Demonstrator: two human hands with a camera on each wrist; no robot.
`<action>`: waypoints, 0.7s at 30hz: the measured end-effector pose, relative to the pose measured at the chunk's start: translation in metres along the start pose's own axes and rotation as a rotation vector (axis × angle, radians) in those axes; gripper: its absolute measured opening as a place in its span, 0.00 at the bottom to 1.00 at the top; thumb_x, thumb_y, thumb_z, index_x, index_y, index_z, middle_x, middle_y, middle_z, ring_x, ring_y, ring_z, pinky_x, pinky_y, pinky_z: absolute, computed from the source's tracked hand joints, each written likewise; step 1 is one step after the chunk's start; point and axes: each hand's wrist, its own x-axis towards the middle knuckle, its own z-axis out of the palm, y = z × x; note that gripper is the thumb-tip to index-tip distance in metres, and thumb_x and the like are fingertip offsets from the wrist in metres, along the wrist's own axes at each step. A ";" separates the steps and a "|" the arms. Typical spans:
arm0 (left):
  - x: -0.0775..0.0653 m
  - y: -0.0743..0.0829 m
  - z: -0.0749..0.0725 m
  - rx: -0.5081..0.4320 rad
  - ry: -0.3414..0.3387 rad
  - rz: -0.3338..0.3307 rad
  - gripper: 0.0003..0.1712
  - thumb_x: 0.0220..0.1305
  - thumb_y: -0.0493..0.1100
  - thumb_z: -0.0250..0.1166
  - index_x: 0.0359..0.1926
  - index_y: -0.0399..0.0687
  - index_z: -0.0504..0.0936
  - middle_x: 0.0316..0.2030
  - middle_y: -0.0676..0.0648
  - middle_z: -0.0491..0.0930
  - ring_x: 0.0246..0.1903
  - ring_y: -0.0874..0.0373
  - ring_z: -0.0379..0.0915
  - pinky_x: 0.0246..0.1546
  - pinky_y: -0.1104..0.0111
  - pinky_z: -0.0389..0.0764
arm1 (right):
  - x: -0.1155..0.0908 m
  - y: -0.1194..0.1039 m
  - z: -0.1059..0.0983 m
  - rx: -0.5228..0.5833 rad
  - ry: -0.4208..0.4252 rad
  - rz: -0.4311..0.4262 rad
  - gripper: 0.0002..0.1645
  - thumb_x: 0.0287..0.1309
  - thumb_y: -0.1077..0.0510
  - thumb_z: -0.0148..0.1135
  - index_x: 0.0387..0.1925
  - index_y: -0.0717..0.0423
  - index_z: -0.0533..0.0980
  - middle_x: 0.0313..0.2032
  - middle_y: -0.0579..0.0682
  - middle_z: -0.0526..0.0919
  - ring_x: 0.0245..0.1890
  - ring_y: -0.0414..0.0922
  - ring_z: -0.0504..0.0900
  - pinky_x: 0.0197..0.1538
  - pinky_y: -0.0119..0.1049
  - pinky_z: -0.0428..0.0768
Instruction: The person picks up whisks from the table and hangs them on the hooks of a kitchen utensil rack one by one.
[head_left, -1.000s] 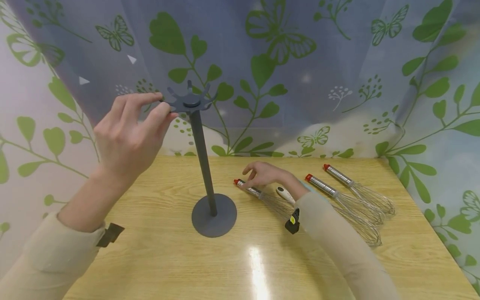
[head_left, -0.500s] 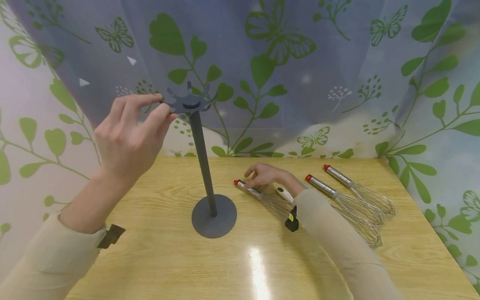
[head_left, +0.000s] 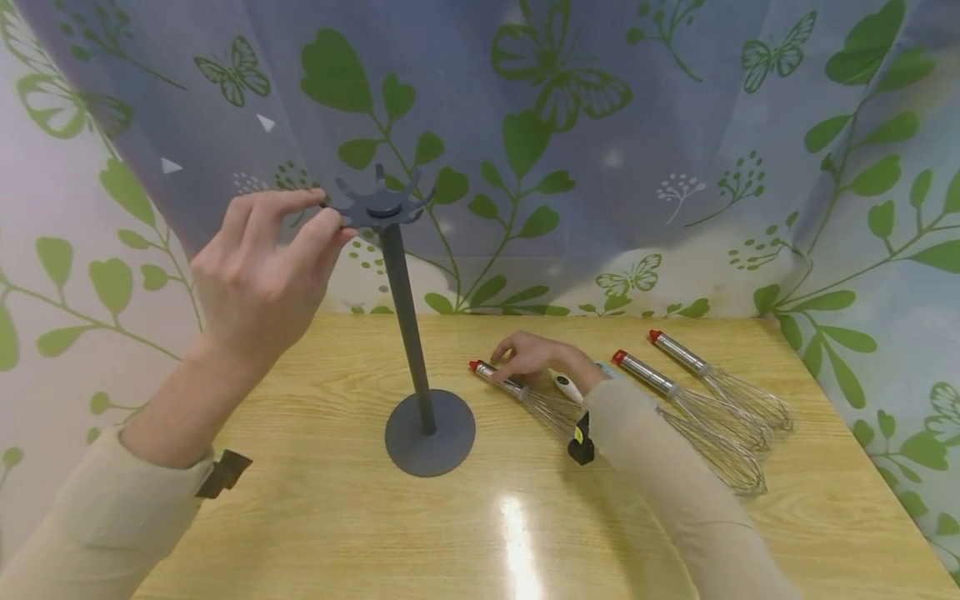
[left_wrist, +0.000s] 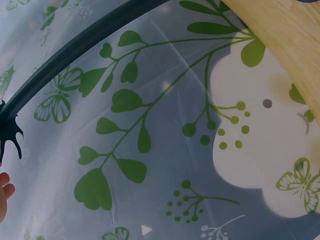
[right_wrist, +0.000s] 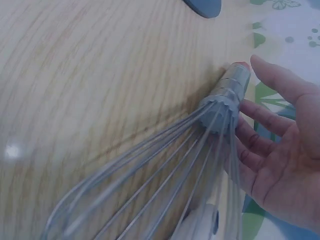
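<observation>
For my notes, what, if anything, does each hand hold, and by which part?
Left hand pinches the stand by a prong; right hand is at a whisk handle, grip unclear.

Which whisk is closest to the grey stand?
The leftmost whisk in the head view, by the right hand. The other whisks lie farther right, away from the stand.

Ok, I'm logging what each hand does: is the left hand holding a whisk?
No, in the head view the left hand pinches a prong of the grey stand.
</observation>
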 end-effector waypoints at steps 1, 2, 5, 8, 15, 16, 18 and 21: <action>0.000 0.000 0.000 0.000 0.000 0.000 0.21 0.77 0.54 0.62 0.32 0.44 0.84 0.40 0.39 0.90 0.39 0.36 0.85 0.19 0.45 0.72 | 0.001 0.001 0.001 -0.004 0.003 0.001 0.35 0.65 0.47 0.71 0.68 0.60 0.77 0.72 0.63 0.75 0.73 0.58 0.74 0.75 0.52 0.75; 0.000 0.000 0.000 0.001 -0.001 0.000 0.21 0.77 0.54 0.62 0.33 0.44 0.84 0.40 0.39 0.90 0.39 0.36 0.85 0.19 0.45 0.72 | 0.001 0.001 0.001 -0.010 0.005 -0.003 0.35 0.64 0.48 0.72 0.67 0.61 0.77 0.70 0.63 0.77 0.70 0.57 0.77 0.73 0.50 0.77; 0.000 0.000 -0.001 0.004 -0.004 0.006 0.20 0.77 0.54 0.62 0.33 0.44 0.84 0.40 0.39 0.90 0.39 0.36 0.85 0.18 0.46 0.72 | 0.001 0.001 0.002 -0.011 0.007 -0.007 0.35 0.63 0.48 0.73 0.66 0.61 0.78 0.66 0.61 0.81 0.60 0.49 0.81 0.65 0.42 0.80; 0.000 0.000 -0.001 0.005 -0.009 0.008 0.20 0.78 0.54 0.61 0.33 0.44 0.84 0.40 0.39 0.89 0.39 0.36 0.85 0.19 0.46 0.72 | 0.002 0.002 0.003 -0.005 0.005 0.003 0.34 0.63 0.49 0.73 0.66 0.60 0.78 0.65 0.60 0.82 0.49 0.43 0.79 0.56 0.37 0.79; 0.001 0.000 -0.001 0.004 -0.006 0.014 0.21 0.79 0.54 0.60 0.33 0.44 0.83 0.40 0.38 0.89 0.39 0.36 0.84 0.19 0.45 0.72 | 0.007 0.004 0.005 0.044 -0.007 0.021 0.30 0.64 0.56 0.72 0.65 0.61 0.78 0.40 0.51 0.87 0.22 0.37 0.65 0.32 0.31 0.68; 0.001 0.000 -0.002 0.005 -0.007 0.017 0.21 0.78 0.54 0.60 0.33 0.44 0.83 0.40 0.38 0.89 0.39 0.36 0.85 0.19 0.46 0.73 | 0.007 0.004 0.005 0.055 -0.012 0.025 0.29 0.64 0.57 0.72 0.65 0.61 0.78 0.38 0.50 0.86 0.20 0.36 0.64 0.30 0.31 0.66; 0.001 0.000 -0.001 0.007 -0.010 0.019 0.21 0.78 0.54 0.61 0.33 0.44 0.83 0.40 0.39 0.89 0.39 0.36 0.85 0.20 0.46 0.74 | 0.007 0.005 0.005 0.055 -0.017 0.022 0.29 0.64 0.58 0.72 0.64 0.61 0.78 0.41 0.52 0.87 0.23 0.36 0.68 0.30 0.30 0.68; 0.000 -0.001 -0.002 0.011 -0.013 0.023 0.20 0.77 0.54 0.62 0.33 0.45 0.84 0.40 0.39 0.90 0.39 0.36 0.85 0.21 0.46 0.75 | 0.008 0.006 0.006 0.031 -0.018 0.006 0.29 0.64 0.58 0.71 0.64 0.61 0.78 0.54 0.57 0.87 0.33 0.38 0.77 0.37 0.30 0.74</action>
